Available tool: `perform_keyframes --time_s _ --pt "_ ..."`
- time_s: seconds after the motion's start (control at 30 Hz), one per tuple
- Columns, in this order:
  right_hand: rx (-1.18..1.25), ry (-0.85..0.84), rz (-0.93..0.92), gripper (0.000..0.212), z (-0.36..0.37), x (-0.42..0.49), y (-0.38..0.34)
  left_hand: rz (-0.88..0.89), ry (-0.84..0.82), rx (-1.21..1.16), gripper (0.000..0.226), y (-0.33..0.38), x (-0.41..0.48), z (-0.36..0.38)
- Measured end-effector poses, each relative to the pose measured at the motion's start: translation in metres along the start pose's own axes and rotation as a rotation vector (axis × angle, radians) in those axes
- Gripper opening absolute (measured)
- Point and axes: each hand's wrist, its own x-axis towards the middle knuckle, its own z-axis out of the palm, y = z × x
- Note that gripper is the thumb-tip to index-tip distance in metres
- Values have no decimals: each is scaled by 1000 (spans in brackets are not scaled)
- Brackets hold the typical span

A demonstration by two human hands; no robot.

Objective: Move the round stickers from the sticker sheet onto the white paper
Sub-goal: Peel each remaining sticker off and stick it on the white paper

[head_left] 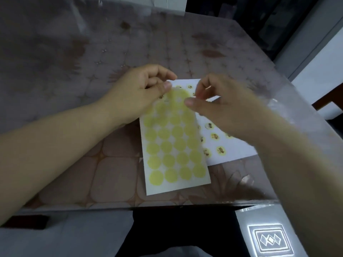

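Observation:
The sticker sheet (174, 151), seen from its back with rows of yellow circles showing through, is lifted at its far end and tilts toward me. My left hand (137, 93) pinches its top left corner between thumb and fingers. My right hand (219, 106) pinches at the sheet's top right edge; whether a sticker is between those fingertips is too blurred to tell. The white paper (233, 145) lies flat under and to the right of the sheet, with several round yellow stickers (220, 150) stuck on it.
The table (74, 164) has a patterned cloth under clear plastic, and its near edge runs just below the sheet. A crumpled clear plastic piece (284, 106) lies at the right edge. A white wall and dark gap stand beyond the table's right side.

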Motion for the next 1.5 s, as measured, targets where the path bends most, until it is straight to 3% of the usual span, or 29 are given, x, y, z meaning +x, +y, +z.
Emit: perform_keyframes --time_s 0.17,0.27,0.37,0.43,0.6,1.03,1.5 --pt "237 117 -76 20 32 10 -3 -35 23 -120 12 1 1 -2" --pt "328 193 -92 24 32 8 5 -204 74 -324 19 4 3 -5" --pt "346 246 -94 23 30 9 11 -276 -37 -400 4 3 3 -10" --pt "266 290 -135 24 32 9 12 -285 -92 -436 10 3 1 -11" --pt "27 407 -243 15 37 11 14 -194 -106 -504 21 4 -1 -9" --pt "29 495 -287 14 42 8 10 89 -68 -231 21 9 -5 -11" --pt "16 544 -357 14 43 8 11 150 -21 -285 41 10 -4 -6"
